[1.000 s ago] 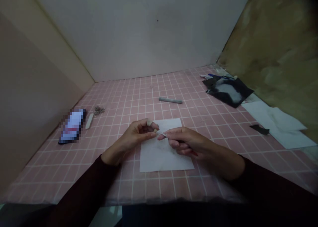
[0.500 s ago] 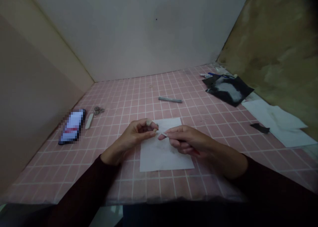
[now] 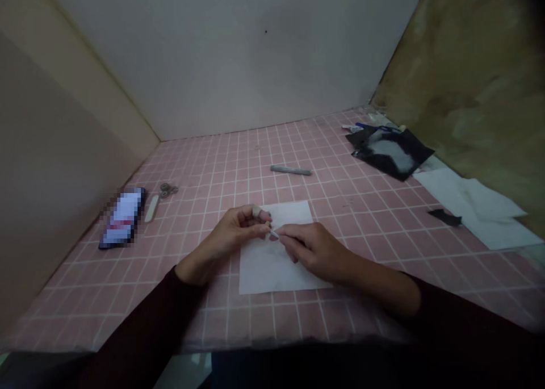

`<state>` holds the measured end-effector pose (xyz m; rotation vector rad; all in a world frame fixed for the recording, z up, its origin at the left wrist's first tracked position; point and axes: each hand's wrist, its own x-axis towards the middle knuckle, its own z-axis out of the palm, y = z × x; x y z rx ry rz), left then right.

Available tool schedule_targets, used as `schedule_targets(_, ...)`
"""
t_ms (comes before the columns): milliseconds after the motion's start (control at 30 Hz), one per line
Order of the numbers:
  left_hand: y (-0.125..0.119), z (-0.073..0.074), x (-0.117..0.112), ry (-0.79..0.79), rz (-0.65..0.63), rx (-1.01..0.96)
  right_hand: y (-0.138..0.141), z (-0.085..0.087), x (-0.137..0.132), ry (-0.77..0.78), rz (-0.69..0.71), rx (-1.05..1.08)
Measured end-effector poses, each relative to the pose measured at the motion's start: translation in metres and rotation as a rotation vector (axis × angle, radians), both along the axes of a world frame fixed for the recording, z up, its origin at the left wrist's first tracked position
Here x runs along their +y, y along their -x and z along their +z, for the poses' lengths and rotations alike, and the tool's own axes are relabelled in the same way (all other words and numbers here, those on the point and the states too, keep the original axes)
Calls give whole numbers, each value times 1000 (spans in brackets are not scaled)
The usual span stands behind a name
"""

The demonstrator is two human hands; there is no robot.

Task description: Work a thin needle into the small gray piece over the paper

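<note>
Both my hands meet over a white sheet of paper (image 3: 272, 267) on the pink tiled table (image 3: 221, 173). My left hand (image 3: 232, 235) is curled, its fingertips bent inward with a pale cap or plaster on one finger. My right hand (image 3: 313, 247) is closed in a pinch on a thin small tool (image 3: 275, 234), whose tip touches the left hand's fingertips. What the tool is I cannot make out.
A grey pen-like stick (image 3: 290, 170) lies farther back. At the left are a blurred-out phone (image 3: 122, 217), a pale nail file (image 3: 151, 208) and small scissors (image 3: 169, 189). At the right lie a black pouch (image 3: 389, 150), white sheets (image 3: 477, 204) and a small black scrap (image 3: 445, 216).
My right hand has rotated and dropped a little lower over the paper, knuckles now turned up, with the tool tip staying at the left fingertips. The left hand has barely moved.
</note>
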<state>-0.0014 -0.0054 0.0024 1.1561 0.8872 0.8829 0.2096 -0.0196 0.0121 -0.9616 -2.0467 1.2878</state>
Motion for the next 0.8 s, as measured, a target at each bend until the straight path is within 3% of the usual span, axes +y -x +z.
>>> schedule_targets(167,-6,2,-7,27,-60,-47,-5,6,13,842,23,275)
schedule_targets(233,-7,3,-9,17,-39,-51,-6,7,15,977,40,346)
schedule_targets(300,-7,3,-10,10,-13,-45,-5,5,13,904,49,322)
schedule_targets(367,-7,3,-9,7,25,-37,-3,1,8,616,42,222)
schedule_targets(467,-5,1,-6,7,76,-9,-1,-3,0,47,-14,84)
schedule_targets(500,-5,0,-5,12,74,2,0,-4,-1,-49,-27,60)
schedule_targets(533,-4,-1,-5,21,60,11,-1,-3,-1,-48,-25,48)
schedule_targets(600,-2,-2,-4,42,10,18,-3,0,3,219,7,76)
schedule_targets(700,0,-2,-3,18,-32,19,-7,5,14,815,47,260)
schedule_targets(733,1,-2,-3,-4,-34,17,-9,6,17,951,49,322)
schedule_targets(800,2,-1,-3,-31,-33,17,-10,8,20,1071,43,382)
